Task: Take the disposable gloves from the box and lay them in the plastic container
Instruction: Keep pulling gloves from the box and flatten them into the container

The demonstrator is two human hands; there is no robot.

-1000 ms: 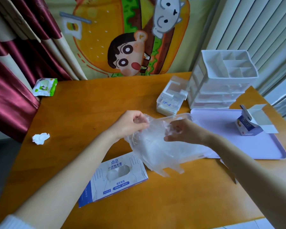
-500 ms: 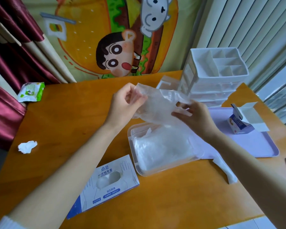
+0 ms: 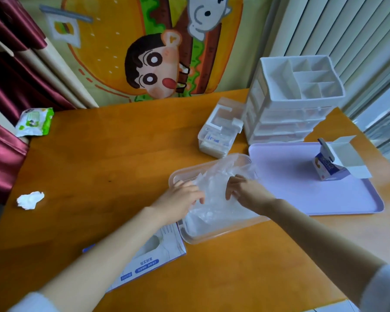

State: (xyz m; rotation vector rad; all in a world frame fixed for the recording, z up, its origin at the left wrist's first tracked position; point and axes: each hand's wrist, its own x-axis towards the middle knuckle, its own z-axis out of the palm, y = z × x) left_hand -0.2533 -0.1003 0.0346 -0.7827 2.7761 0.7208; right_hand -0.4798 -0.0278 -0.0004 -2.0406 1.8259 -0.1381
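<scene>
Wooden table (image 3: pixel 99 176) filling the frame, lilac tray (image 3: pixel 302 197) centre right, clear container (image 3: pixel 214 237) at centre, gloves (image 3: pixel 214 210) heaped inside it, box (image 3: pixel 158 255) lower centre under the left forearm, left hand (image 3: pixel 180 199) and right hand (image 3: pixel 248 192) gripping the gloves with curled fingers.

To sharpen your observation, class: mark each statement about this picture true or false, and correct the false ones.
1. The left hand and the right hand both touch the gloves in the plastic container. True.
2. The glove box stands on the lilac tray. False: it lies on the table, beneath the left forearm.
3. A small open carton stands on the lilac tray. True.
4. The crumpled tissue lies in the plastic container. False: it lies on the table, far to the left.
</scene>
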